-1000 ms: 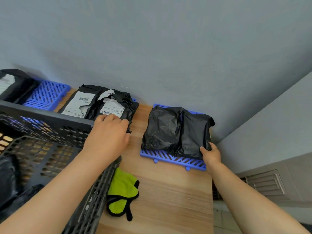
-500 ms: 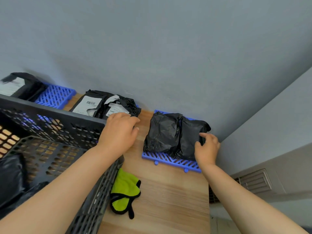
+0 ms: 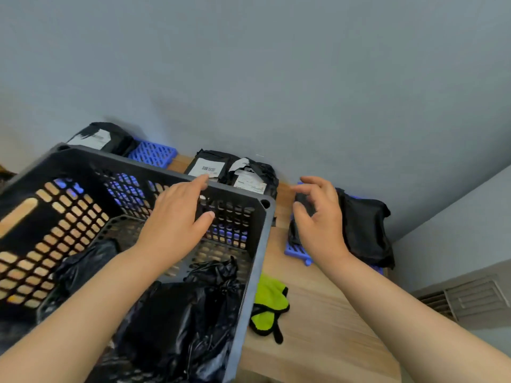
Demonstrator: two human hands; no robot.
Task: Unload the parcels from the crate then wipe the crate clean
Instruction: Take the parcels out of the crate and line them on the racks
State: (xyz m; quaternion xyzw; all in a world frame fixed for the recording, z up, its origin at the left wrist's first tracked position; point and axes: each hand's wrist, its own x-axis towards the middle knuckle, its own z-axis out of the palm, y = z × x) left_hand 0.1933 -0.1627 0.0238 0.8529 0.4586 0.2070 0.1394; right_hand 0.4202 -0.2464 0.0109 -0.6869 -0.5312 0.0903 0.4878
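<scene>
Crate (image 3: 258,258) — dark grey, perforated walls and floor — sits on the left of the wooden worktop (image 3: 318,327). Its far right corner is just short of the labelled parcels (image 3: 221,168) lying by the wall. It is not empty: at least two black plastic parcels lie inside. A big crumpled one (image 3: 179,322) lies against the near right wall and a smaller one (image 3: 83,269) further left. The film looks thin, glossy and slack.

Both hands are empty. Left hand (image 3: 177,225) hovers over the crate's far right corner, fingers spread apart. Right hand (image 3: 320,225) hangs outside the crate, fingers loosely curved, in front of the black parcel (image 3: 365,228) on the blue mat (image 3: 297,251). I cannot tell whether it brushes that parcel.

Risks, as I judge them:
- Grabbing a loose fold instead of the bulk — the bag could tear, or its contents slide out mid-lift.
- The film could snag in the wall holes.
- Green cloth (image 3: 269,297) lies just beside the crate's right wall, so shifting the crate could drag or pin it.
- Wiping before the last parcel is out would leave patches missed.
</scene>
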